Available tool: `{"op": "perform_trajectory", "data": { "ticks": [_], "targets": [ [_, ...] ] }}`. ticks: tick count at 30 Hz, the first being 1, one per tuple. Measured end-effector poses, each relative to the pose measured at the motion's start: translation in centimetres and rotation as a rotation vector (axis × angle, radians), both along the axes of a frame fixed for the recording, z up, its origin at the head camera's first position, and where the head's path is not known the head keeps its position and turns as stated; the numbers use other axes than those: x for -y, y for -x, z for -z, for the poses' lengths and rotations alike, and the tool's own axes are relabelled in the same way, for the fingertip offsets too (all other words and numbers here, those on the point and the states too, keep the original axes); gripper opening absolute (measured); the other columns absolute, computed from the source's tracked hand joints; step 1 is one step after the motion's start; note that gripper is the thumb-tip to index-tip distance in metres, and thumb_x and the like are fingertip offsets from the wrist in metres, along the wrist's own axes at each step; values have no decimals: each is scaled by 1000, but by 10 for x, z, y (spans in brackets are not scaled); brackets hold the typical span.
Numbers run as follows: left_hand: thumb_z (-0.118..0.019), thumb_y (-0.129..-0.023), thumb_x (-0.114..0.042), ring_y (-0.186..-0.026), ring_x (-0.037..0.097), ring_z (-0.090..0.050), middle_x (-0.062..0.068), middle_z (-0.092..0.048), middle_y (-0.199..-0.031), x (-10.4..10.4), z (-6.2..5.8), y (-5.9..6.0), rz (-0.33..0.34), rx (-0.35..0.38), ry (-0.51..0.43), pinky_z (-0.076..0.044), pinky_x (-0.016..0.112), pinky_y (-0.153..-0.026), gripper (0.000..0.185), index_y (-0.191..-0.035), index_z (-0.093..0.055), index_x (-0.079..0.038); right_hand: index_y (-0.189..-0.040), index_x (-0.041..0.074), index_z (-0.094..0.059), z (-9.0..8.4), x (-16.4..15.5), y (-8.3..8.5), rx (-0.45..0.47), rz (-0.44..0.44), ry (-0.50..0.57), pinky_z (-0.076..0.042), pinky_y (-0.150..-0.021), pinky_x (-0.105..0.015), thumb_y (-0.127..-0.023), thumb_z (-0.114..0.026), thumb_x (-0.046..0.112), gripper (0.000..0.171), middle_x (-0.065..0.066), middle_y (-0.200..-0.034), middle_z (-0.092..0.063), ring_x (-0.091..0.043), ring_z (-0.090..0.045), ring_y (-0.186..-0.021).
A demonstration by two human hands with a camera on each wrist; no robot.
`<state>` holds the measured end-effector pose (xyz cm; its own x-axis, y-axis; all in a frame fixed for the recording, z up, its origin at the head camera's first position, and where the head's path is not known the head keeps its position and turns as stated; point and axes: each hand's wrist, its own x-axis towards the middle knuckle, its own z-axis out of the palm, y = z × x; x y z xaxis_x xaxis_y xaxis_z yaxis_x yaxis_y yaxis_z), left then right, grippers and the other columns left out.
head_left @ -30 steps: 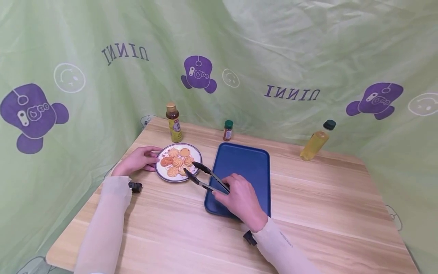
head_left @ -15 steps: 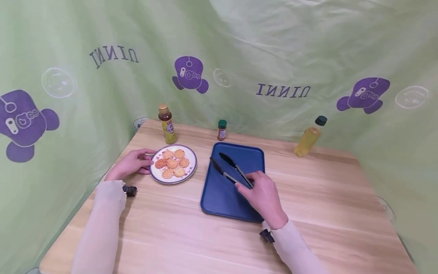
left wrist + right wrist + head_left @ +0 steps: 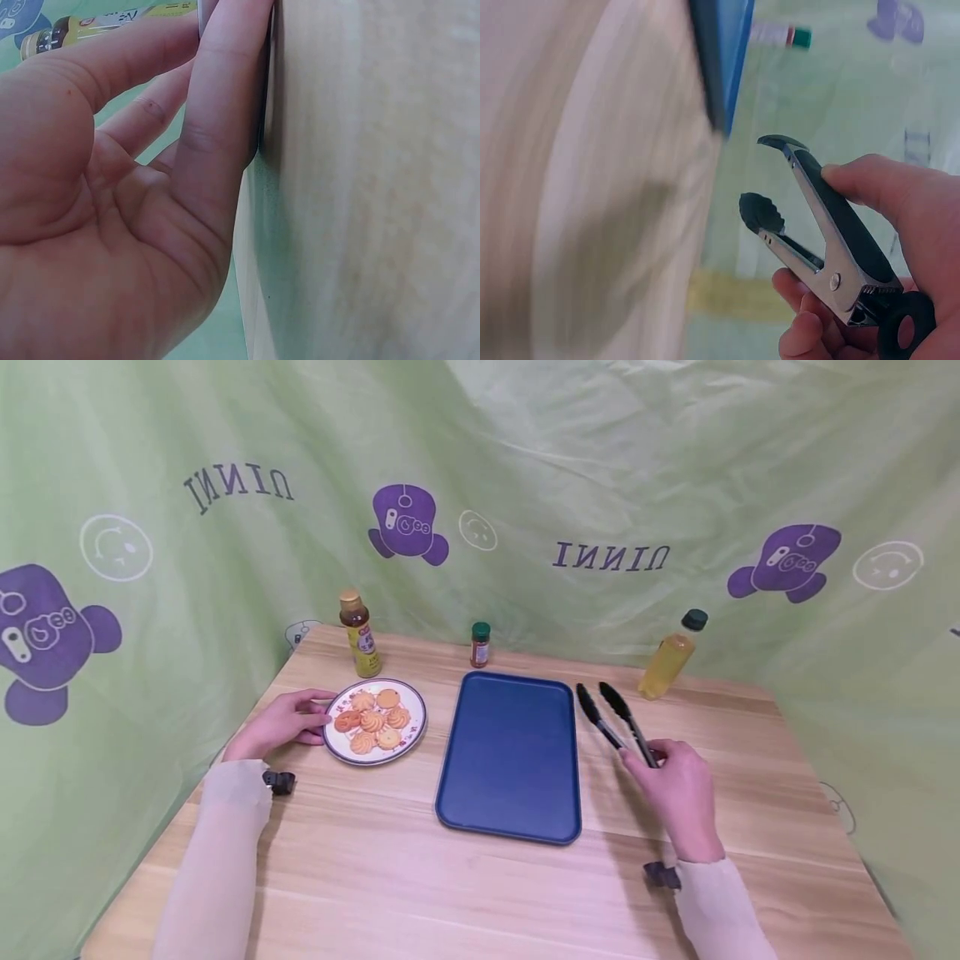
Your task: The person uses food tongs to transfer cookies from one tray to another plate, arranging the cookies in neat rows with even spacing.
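Cookies (image 3: 372,722) lie on one round white plate (image 3: 410,736) at the far left of the wooden table (image 3: 480,877); about six can be counted, but they are small and hard to tell apart. The left hand (image 3: 281,723) rests beside the plate with straight fingers touching its rim. In the left wrist view the fingers (image 3: 225,97) press flat against the plate edge, and most of the plate is cut off.

Three bottles stand along the far edge: a brown sauce bottle (image 3: 359,635) behind the plate, a small spice jar (image 3: 480,645) with a green cap in the middle, and a yellow bottle (image 3: 667,660) with a dark cap to the right. One blue tray (image 3: 513,752) lies in the middle with nothing in it.

To the right of the tray, the right hand (image 3: 678,789) grips one pair of black tongs (image 3: 611,714) by the handles, over the bare table. The tongs point to the far side, tips apart with nothing between them. The right wrist view shows the fingers (image 3: 870,187) curled round the handles.
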<state>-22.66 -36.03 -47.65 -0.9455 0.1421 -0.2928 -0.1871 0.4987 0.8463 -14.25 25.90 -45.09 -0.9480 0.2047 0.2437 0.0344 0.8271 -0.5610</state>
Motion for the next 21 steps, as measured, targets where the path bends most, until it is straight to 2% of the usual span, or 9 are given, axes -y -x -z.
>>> {"op": "perform_trajectory", "data": {
  "ticks": [5,9,13,17,21],
  "targets": [
    [-61,-115,-10,-93,15,-76,30,-52,-147,0,-2,-1,1,2,-9,-74,31,-85,64,-173,-35,-1,-117,-6,-80,5,-33,-7,48,83,2,-55,-70,-43,-99,-81,44,53,-26,-104,-80,-42,-73,-91],
    [-61,-115,-10,-93,15,-77,30,-52,-147,0,-2,-1,-1,3,-9,-74,32,-85,64,-173,-35,-1,-117,-7,-80,9,-46,-14,72,138,-4,-55,-70,-49,-100,-79,42,53,-27,-102,-80,-46,-72,-92],
    [-61,-116,-10,-92,14,-77,30,-53,-145,0,-2,-1,-4,2,-2,-74,32,-85,63,-173,-36,-1,-120,-12,-77,13,-50,-19,63,132,-52,-57,-68,-53,-98,-83,41,57,-33,-103,-78,-48,-73,-87],
    [-59,-116,-7,-92,14,-76,28,-53,-143,-1,-2,-2,-3,5,-9,-74,32,-85,61,-172,-37,-1,-117,-15,-76,16,-49,-22,68,108,-100,-53,-57,-43,-96,-87,40,60,-30,-88,-77,-39,-69,-70],
    [-60,-115,-7,-92,13,-76,27,-53,-140,-1,-4,-3,1,4,-20,-74,32,-85,60,-171,-38,1,-109,-13,-77,20,-49,-26,84,111,-116,-46,-54,-38,-94,-87,37,53,-23,-78,-74,-35,-65,-66]
  ]
}}
